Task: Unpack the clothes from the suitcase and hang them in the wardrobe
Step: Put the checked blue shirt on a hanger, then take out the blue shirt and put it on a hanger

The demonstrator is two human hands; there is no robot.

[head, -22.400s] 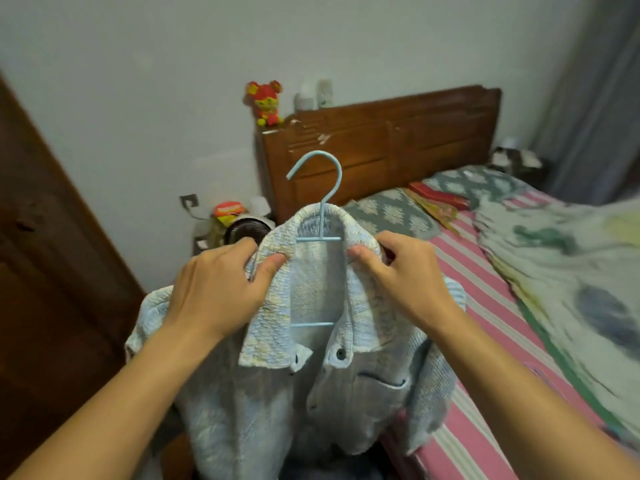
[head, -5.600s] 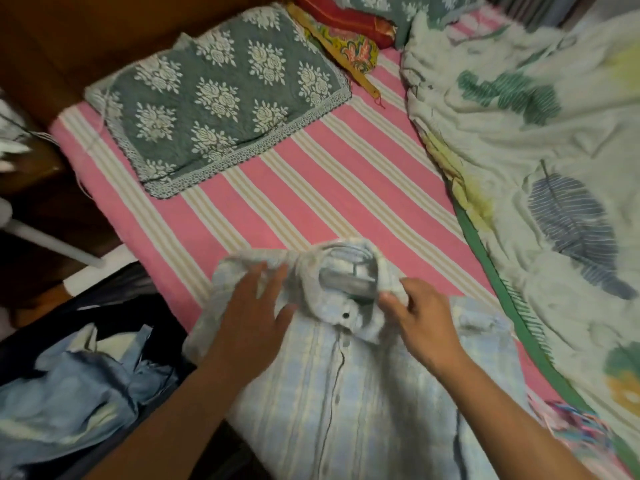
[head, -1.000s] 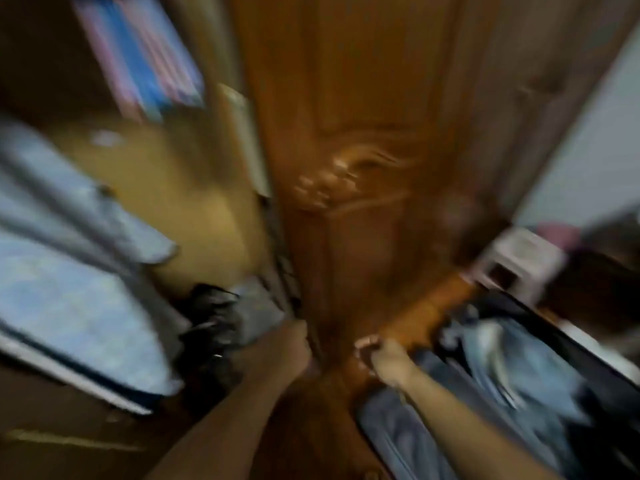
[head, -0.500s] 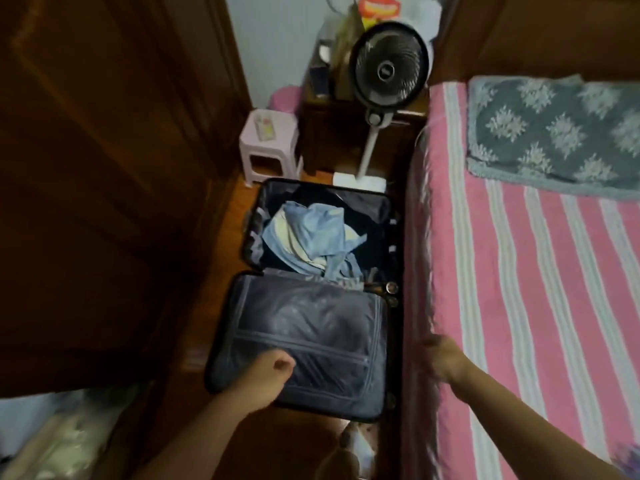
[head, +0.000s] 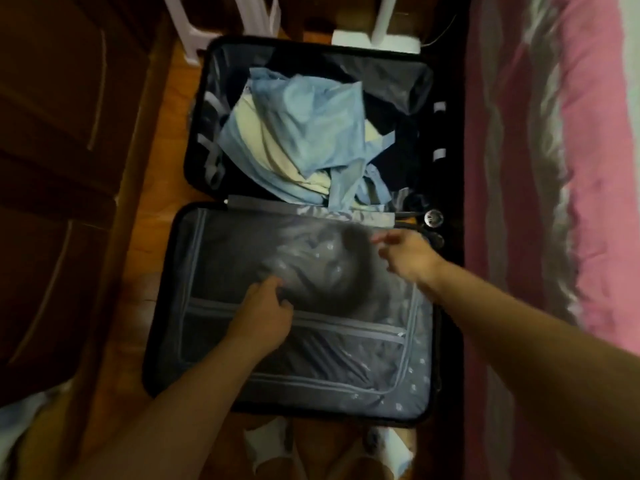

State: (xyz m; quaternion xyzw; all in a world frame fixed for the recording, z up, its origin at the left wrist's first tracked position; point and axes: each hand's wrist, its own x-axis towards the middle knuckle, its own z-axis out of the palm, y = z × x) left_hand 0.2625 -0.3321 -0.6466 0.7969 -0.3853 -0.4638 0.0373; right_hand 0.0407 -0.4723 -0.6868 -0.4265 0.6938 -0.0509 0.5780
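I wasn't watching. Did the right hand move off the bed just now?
Yes. The right hand was at the edge of the pink striped bed half a second ago; now it hangs over the suitcase lid, towards the wardrobe side.

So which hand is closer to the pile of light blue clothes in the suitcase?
The right hand. It hovers just below the light blue clothes, near the suitcase hinge. The left hand is farther down, fingers touching the zipped grey divider in the lower half.

Single head-worn view, steeply downward and close over the open suitcase (head: pixel 194 237) on the floor.
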